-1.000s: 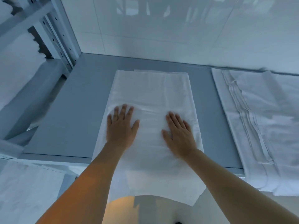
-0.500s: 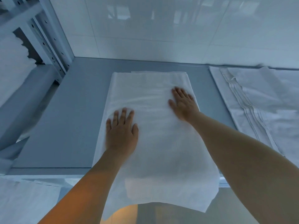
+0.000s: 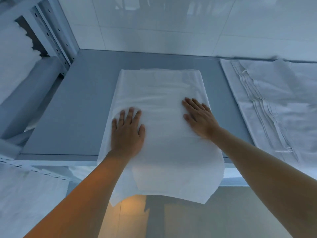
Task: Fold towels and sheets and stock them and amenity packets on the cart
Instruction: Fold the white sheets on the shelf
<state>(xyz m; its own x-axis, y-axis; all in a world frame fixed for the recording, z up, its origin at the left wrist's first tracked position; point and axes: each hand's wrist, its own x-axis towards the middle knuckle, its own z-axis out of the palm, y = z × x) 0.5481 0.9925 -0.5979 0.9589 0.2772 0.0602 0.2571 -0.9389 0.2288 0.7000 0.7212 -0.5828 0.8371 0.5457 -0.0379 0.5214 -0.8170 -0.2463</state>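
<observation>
Nearest, the front end of the white folded sheet (image 3: pixel 159 103) hangs down over the near edge of the grey desk (image 3: pixel 72 107). The rest of it lies flat in the middle of the desk and runs away toward the far wall (image 3: pixel 154 23).

Two bare arms reach in from the near side. The left hand (image 3: pixel 127 133) lies flat on the left part of the sheet. Its fingers (image 3: pixel 130 114) are straight and a bit spread, pressing down and holding nothing. The right hand (image 3: pixel 199 117) lies flat on the right part of the sheet, close to its right edge. It sits a little farther away than the left hand, and its fingers are also straight and pressing down.

To the right, apart from the sheet, lies another white cloth (image 3: pixel 274 107) with folded layers showing. On the left stands a metal rack (image 3: pixel 56 35) with white cloth on it. The far wall is white and shiny.
</observation>
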